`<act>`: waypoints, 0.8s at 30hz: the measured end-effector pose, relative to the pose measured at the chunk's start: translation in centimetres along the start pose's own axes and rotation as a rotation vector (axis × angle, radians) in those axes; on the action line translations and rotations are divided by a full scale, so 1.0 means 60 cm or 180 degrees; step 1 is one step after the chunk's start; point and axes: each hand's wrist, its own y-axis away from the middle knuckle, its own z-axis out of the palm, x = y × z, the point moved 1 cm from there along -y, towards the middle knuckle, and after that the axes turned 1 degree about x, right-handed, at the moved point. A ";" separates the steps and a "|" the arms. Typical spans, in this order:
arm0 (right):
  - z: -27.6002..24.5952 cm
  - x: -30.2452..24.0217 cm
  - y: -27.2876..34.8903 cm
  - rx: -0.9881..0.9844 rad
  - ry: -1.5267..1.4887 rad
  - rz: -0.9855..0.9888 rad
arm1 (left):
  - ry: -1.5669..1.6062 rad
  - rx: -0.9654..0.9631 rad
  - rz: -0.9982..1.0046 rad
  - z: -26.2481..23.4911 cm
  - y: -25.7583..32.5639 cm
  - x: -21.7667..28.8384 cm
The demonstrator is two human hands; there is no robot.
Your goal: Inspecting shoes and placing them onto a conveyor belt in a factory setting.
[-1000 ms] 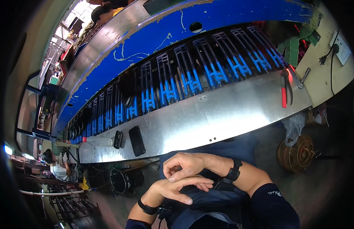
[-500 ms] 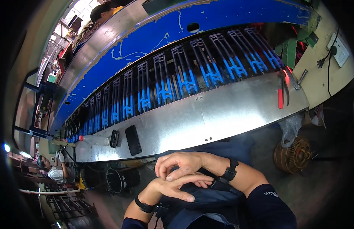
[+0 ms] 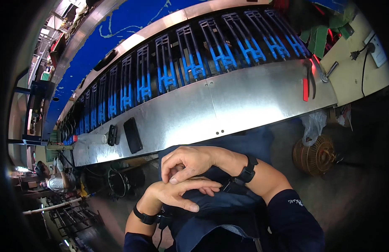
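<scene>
Head view, only one there is: both hands are bare and holding nothing I can see. The right hand (image 3: 188, 163) lies across the back of the left wrist, fingers loosely curled, not a fist. The left hand (image 3: 171, 194) is relaxed and spread, fingers out to the right.

Nearest loose thing is the black phone (image 3: 132, 135), flat on the metal ledge (image 3: 253, 94) ahead and left of the hands. Long axis runs away from the person, near end tipped a bit right; can't tell which end is its top. Behind the ledge there's a row of forked frames (image 3: 193, 70), blue ends toward the person, black ends away, right-hand ones slanting more.

Ledge is shiny, with glare and a seam. A capped bottle (image 3: 95, 138) lies left of the phone, a red-handled tool (image 3: 305, 90) far right. Room's kinda dim: round brown cage (image 3: 314, 155) on the right, co-worker (image 3: 58, 182) way off left.
</scene>
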 end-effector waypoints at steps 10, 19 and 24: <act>0.003 0.005 -0.001 -0.0079 0.0443 0.0328 | -0.0551 0.0326 -0.0653 -0.006 0.021 -0.012; -0.068 0.009 0.023 0.1280 -0.0073 0.0600 | -0.3790 0.3581 0.0120 -0.095 0.070 -0.122; -0.079 0.005 0.030 0.1597 0.0038 0.0510 | -0.3621 0.3892 -0.0071 -0.102 0.067 -0.180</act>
